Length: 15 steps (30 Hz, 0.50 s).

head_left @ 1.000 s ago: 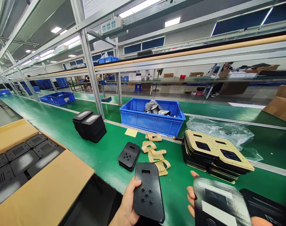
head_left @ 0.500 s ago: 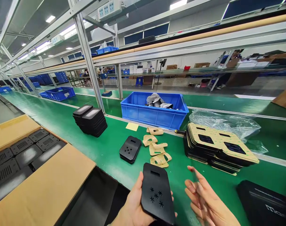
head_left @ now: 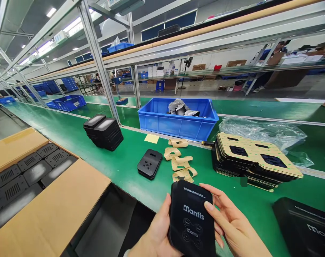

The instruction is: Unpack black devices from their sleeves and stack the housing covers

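A black flat case printed "TORNADO" and "Mantis" is held low in front of me, its printed face toward me. My left hand wraps its left side, with the thumb along the edge. On the other side, my right hand grips the right edge, thumb on the printed face and its lower fingers partly behind the case. Beyond them lie curled tan backing papers in a row. A similar black case with star-shaped holes lies to their left. Another printed "Mantis" piece stands at the right, cut by the frame.
Right of centre is a stack of black sheets with tan backing, near clear plastic film. A blue bin stands behind. Left are stacked black cases and a carton of black parts.
The face with star-shaped holes was showing in my left hand; the printed "Mantis" face shows now. My right hand, apart from the case before, has come in and gripped its right edge.
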Motion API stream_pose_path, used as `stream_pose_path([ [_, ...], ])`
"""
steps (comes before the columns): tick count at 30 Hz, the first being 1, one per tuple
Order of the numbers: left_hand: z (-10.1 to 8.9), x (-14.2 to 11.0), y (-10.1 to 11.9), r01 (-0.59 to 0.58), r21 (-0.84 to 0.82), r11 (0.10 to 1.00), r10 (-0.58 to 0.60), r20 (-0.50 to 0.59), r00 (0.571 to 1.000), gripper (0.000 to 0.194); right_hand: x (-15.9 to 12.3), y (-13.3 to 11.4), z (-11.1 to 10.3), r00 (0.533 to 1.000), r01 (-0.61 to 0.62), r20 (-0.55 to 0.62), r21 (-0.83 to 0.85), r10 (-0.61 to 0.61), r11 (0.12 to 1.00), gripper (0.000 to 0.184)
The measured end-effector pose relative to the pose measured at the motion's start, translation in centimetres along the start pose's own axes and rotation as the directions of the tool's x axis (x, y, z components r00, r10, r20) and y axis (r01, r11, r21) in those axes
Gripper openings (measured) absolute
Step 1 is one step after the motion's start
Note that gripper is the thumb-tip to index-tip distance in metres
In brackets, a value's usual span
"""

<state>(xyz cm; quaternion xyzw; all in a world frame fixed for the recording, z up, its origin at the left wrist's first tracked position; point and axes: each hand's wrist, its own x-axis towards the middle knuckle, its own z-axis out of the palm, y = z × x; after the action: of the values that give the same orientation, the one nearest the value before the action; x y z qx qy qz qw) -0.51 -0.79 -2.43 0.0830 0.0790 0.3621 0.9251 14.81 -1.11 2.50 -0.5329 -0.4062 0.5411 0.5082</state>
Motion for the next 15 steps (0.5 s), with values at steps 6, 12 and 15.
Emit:
stream_pose_path([
  [6, 0.7, -0.1, -0.1, 0.012, 0.054, 0.998, -0.008, -0.083, 0.997, 0.078, 0.1, 0.3, 0.1, 1.000, -0.002, 0.027, -0.025, 0.003, 1.000, 0.059],
  [12, 0.8, -0.2, -0.2, 0.012, 0.070, 0.998, -0.005, -0.093, 0.996, 0.086, -0.1, 0.2, 0.4, 0.999, 0.000, 0.037, -0.036, 0.001, 0.999, 0.067],
  [15, 1.2, -0.2, -0.2, 0.001, 0.088, 0.996, 0.006, -0.082, 0.997, 0.087, -0.1, 0.3, 0.4, 1.000, -0.002, 0.024, -0.041, 0.003, 0.999, 0.068],
])
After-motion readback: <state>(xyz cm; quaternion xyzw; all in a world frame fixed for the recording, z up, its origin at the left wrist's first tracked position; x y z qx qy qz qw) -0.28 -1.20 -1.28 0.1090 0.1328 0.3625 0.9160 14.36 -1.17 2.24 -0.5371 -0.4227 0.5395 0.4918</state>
